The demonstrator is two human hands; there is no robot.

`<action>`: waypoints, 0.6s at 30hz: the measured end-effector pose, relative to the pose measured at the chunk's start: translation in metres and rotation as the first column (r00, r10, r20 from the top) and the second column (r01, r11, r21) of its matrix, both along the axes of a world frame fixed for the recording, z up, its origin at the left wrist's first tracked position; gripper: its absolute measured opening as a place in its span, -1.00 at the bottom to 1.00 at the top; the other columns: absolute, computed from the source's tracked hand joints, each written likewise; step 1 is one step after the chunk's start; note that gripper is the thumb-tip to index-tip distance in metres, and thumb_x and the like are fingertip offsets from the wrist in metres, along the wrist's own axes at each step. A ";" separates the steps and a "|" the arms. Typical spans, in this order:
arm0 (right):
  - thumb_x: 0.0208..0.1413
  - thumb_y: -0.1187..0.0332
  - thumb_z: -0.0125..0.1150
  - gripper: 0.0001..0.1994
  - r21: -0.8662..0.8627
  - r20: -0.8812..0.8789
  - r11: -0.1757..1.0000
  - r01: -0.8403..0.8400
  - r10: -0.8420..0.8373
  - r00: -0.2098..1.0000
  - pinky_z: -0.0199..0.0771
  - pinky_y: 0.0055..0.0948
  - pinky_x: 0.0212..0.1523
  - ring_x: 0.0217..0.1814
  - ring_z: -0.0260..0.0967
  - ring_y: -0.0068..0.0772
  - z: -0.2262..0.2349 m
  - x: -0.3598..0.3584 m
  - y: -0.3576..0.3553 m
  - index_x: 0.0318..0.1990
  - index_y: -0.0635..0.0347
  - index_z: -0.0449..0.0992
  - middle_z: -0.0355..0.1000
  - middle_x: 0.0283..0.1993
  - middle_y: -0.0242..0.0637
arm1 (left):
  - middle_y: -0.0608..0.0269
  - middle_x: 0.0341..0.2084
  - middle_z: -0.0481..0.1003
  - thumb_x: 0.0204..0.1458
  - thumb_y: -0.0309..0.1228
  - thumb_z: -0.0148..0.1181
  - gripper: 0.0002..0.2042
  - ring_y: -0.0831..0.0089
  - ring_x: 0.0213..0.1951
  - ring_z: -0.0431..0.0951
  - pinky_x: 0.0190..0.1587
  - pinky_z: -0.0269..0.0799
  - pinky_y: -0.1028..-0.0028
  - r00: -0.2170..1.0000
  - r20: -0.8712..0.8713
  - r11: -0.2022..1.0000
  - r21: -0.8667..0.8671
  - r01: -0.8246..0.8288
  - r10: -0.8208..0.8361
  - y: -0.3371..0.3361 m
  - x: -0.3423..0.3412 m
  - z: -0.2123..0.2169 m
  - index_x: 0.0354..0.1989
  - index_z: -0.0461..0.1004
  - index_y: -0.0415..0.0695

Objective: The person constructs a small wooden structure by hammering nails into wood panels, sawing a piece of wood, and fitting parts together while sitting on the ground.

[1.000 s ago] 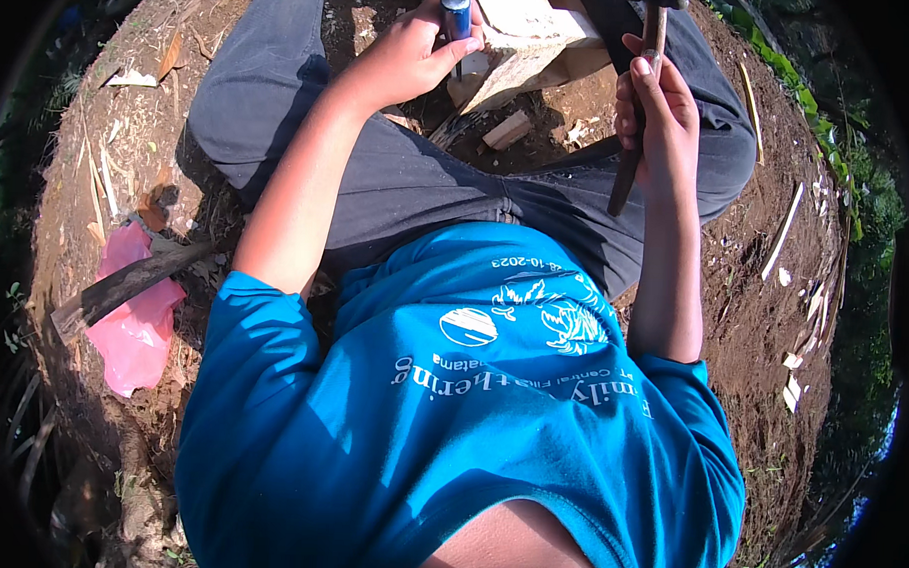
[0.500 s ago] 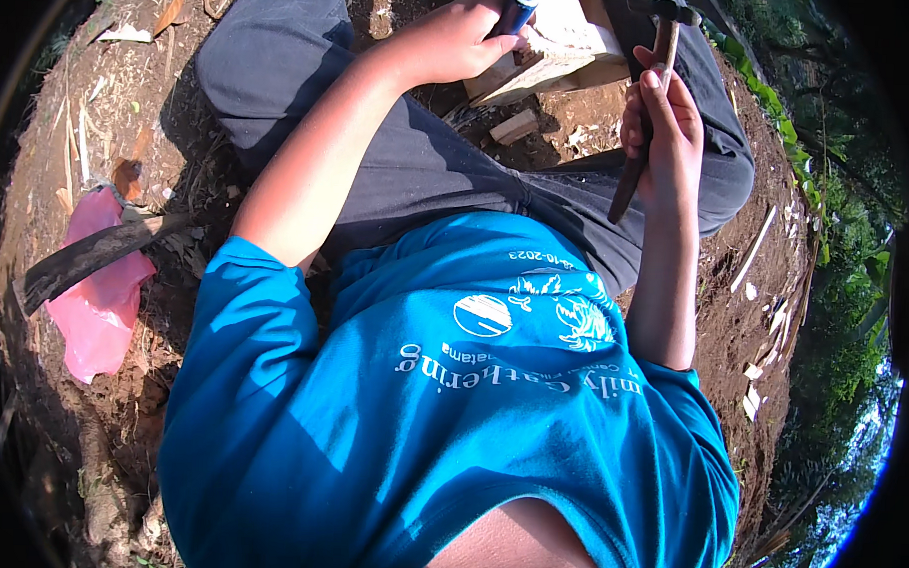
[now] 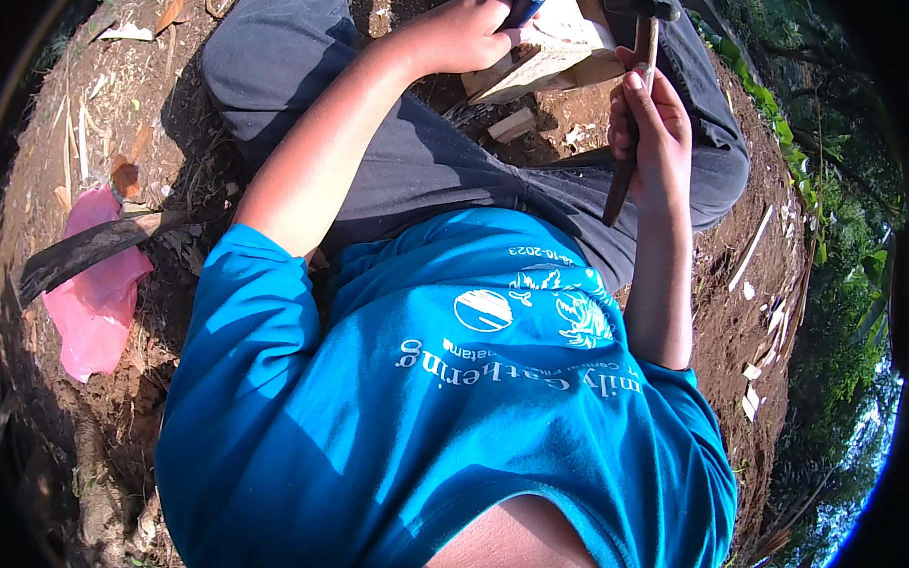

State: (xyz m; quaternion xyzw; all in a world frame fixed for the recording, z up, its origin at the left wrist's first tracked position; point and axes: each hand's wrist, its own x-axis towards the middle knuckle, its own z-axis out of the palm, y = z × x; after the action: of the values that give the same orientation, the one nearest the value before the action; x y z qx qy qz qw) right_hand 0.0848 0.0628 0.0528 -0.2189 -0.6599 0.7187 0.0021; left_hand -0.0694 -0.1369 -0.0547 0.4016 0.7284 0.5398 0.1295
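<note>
My left hand (image 3: 471, 34) is closed round the blue handle of a chisel (image 3: 524, 6), which has a shiny metal cap. Its blade is hidden by the hand and the wood. Under that hand lies a pale, squared piece of wood (image 3: 542, 67) with a cut in its near part, between my bent legs. On the right, my right hand (image 3: 658, 126) grips a hammer (image 3: 620, 185) by its brown wooden handle. The dark hammer head is raised near the top edge, to the right of the chisel and apart from it.
A small wood offcut (image 3: 512, 125) lies on the soil near my crossed legs. To the left, a dark blade-like tool (image 3: 85, 256) with a wooden handle rests across a pink plastic bag (image 3: 98, 317). Wood chips (image 3: 751, 400) are scattered on the right, beside green plants (image 3: 846, 248).
My right hand has shifted slightly left with the hammer, bringing its head nearer the chisel. My left hand and the chisel have moved a little up and to the right.
</note>
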 end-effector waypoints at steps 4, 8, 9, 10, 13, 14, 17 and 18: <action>0.38 0.25 0.20 -0.75 0.001 -0.001 1.000 -0.019 0.019 1.000 0.08 -0.73 -0.63 -0.59 0.12 -0.85 -0.004 0.001 0.002 0.08 0.17 0.49 0.33 -0.45 -0.58 | -0.38 0.15 0.43 0.27 -0.33 0.12 -0.39 -0.19 0.24 0.44 0.20 0.42 0.12 1.000 0.007 1.000 -0.020 -0.005 0.005 0.002 0.000 0.003 0.43 0.06 -0.23; 0.38 0.25 0.20 -0.72 -0.008 0.018 1.000 -0.017 0.018 1.000 0.10 -0.72 -0.62 -0.58 0.14 -0.85 -0.008 0.000 0.003 0.11 0.18 0.49 0.34 -0.44 -0.58 | -0.39 0.13 0.44 0.27 -0.33 0.12 -0.40 -0.20 0.22 0.44 0.18 0.43 0.11 1.000 0.021 0.999 -0.034 -0.016 0.016 0.002 -0.001 0.004 0.42 0.08 -0.24; 0.38 0.25 0.20 -0.73 -0.002 0.017 1.000 -0.018 0.018 1.000 0.10 -0.72 -0.62 -0.58 0.15 -0.85 -0.008 0.000 0.002 0.11 0.18 0.49 0.34 -0.44 -0.58 | -0.39 0.13 0.44 0.27 -0.33 0.12 -0.41 -0.20 0.22 0.45 0.18 0.43 0.11 1.000 0.021 0.999 -0.025 -0.022 0.022 0.003 -0.001 0.003 0.42 0.08 -0.24; 0.39 0.25 0.20 -0.73 0.005 0.016 1.000 -0.018 0.018 1.000 0.10 -0.72 -0.62 -0.57 0.16 -0.85 -0.008 0.000 0.001 0.11 0.18 0.49 0.34 -0.44 -0.58 | -0.39 0.13 0.44 0.27 -0.32 0.12 -0.40 -0.21 0.22 0.45 0.18 0.42 0.11 1.000 0.019 1.000 -0.026 -0.008 0.008 0.003 -0.002 0.002 0.42 0.08 -0.24; 0.39 0.24 0.19 -0.72 0.075 0.025 0.996 -0.049 0.047 0.999 0.11 -0.73 -0.61 -0.56 0.18 -0.84 -0.003 0.000 0.001 0.12 0.18 0.49 0.35 -0.44 -0.57 | -0.39 0.14 0.43 0.27 -0.29 0.12 -0.39 -0.21 0.21 0.45 0.20 0.41 0.11 0.999 0.023 0.997 -0.070 0.030 -0.029 0.005 -0.006 0.005 0.42 0.07 -0.24; 0.39 0.24 0.18 -0.72 0.108 0.030 0.992 -0.063 0.060 0.998 0.11 -0.73 -0.60 -0.55 0.18 -0.84 0.002 0.000 0.001 0.12 0.19 0.49 0.36 -0.43 -0.56 | -0.38 0.14 0.43 0.27 -0.27 0.12 -0.39 -0.21 0.22 0.45 0.20 0.41 0.11 0.999 0.032 0.993 -0.106 0.042 -0.039 0.006 -0.006 0.009 0.42 0.07 -0.24; 0.45 0.26 0.07 -0.62 0.218 -0.090 0.973 -0.080 0.101 0.991 0.11 -0.74 -0.59 -0.56 0.16 -0.83 0.033 -0.002 -0.001 0.27 0.29 0.40 0.36 -0.39 -0.51 | -0.37 0.18 0.40 0.29 -0.20 0.09 -0.37 -0.18 0.26 0.42 0.24 0.37 0.12 0.995 0.094 0.940 -0.333 0.074 -0.045 0.011 -0.009 0.019 0.43 0.07 -0.23; 0.46 0.29 0.02 -0.56 0.256 -0.155 0.963 -0.079 0.122 0.980 0.12 -0.76 -0.58 -0.57 0.15 -0.84 0.041 -0.003 0.000 0.37 0.34 0.31 0.36 -0.36 -0.48 | -0.37 0.20 0.39 0.29 -0.17 0.07 -0.36 -0.17 0.28 0.40 0.26 0.35 0.12 0.992 0.121 0.902 -0.423 0.089 -0.041 0.013 -0.011 0.024 0.43 0.07 -0.23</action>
State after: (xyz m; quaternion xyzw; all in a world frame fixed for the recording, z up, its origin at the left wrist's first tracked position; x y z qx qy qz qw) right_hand 0.0822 0.0627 0.0943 -0.1212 -0.7525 0.6455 0.0490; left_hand -0.0799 -0.1240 -0.0307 0.3574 0.8070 0.3835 0.2718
